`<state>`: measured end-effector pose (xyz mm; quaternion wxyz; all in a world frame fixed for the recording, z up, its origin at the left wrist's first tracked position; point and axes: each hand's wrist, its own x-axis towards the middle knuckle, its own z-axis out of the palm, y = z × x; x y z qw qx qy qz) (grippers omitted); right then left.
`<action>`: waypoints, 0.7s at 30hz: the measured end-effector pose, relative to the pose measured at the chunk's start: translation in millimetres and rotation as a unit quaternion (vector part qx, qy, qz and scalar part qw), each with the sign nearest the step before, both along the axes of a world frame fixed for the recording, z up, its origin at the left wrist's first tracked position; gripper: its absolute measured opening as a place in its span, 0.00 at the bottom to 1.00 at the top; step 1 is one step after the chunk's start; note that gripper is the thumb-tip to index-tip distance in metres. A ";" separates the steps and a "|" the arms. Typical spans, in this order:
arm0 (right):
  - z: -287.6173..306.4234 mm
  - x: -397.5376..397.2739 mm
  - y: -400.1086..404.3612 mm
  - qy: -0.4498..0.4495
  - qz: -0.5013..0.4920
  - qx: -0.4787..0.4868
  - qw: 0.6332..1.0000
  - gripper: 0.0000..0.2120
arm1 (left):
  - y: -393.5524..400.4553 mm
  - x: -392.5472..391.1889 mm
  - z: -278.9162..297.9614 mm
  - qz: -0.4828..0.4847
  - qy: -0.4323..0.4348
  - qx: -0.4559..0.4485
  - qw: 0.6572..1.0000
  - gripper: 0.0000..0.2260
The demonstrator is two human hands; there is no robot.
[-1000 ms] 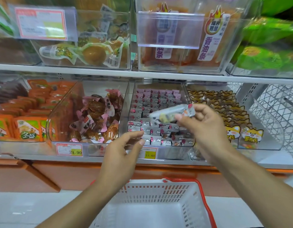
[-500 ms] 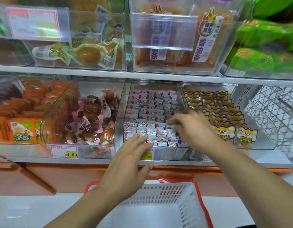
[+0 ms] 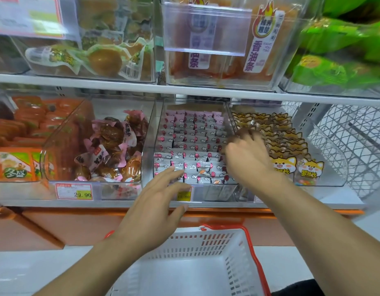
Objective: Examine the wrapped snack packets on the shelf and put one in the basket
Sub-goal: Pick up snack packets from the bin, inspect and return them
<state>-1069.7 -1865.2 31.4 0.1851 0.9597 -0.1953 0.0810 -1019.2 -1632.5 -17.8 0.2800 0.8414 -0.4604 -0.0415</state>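
**Right hand over the packet bin, basket waiting below**

The small grey-and-pink wrapped packets are stacked in neat rows inside a clear bin at the centre of the frame, on the lower shelf. Each packet is laid with its long axis running left to right across the frame, row behind row toward the back of the shelf.

The right hand is seen at the right edge of that bin, back of the hand toward the camera, fingers reaching down and away among the packets. The fingertips are blurred and hidden behind the hand itself, so whether a packet is pinched cannot be told. The left hand is held lower, in front of the bin's front wall and price label, fingers straight and spread, nothing held; its fingertips lie near the front row.

The white basket with a red rim sits at the bottom centre of the frame, directly below both hands, with no packet seen inside it.

By judgement, the right hand is the nearer to the packets. A packet would be taken most easily across its short width, then brought straight down the frame to the basket.
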 end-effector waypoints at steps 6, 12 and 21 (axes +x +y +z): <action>5.4 -5.5 -2.4 -0.109 -0.025 0.120 0.986 0.10 | 3.1 -2.6 2.0 -0.015 -0.008 -0.034 0.999 0.15; 18.0 -27.7 -5.5 -0.333 0.037 0.214 0.918 0.05 | 2.8 -3.3 3.9 0.008 0.023 -0.075 0.997 0.15; -1.1 -36.1 53.7 -0.404 -0.032 0.719 0.564 0.05 | -0.1 -0.9 22.5 0.101 0.438 -0.268 0.852 0.24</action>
